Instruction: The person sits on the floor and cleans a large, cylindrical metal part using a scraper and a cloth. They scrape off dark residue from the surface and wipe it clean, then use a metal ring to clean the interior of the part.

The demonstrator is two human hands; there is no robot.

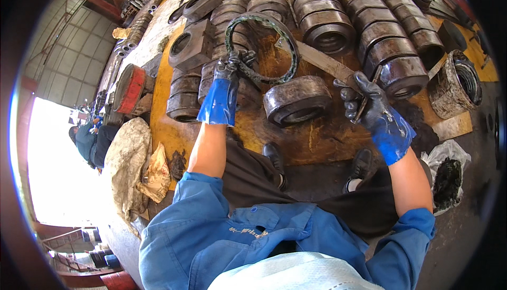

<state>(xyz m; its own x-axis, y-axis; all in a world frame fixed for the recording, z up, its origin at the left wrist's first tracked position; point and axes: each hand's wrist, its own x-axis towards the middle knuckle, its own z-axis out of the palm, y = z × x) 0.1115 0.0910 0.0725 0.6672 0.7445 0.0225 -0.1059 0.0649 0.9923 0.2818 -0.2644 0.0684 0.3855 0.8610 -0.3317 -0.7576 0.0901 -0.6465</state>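
Observation:
My left hand [232, 68], in a black and blue glove, is closed on the near left side of a dark ring [294, 60] with a rough, green-flecked surface. The ring is held up above the bench. In my right hand [372, 100], gloved alike, is a long flat metal bar [322, 62]. A thin rod [361, 111] also shows between those fingers. The bar's far end overlaps the ring's right side; whether they touch I cannot tell. Below and between my hands, a thick dark metal collar [297, 100] lies on the oily bench.
Rows of dark metal collars [383, 52] cover the back of the yellowish bench [338, 142]. A square block with a hole [191, 46] sits at left. A dirty bucket [449, 92] and a plastic bag of dark scraps [448, 181] are at right. Another person [87, 142] is far left.

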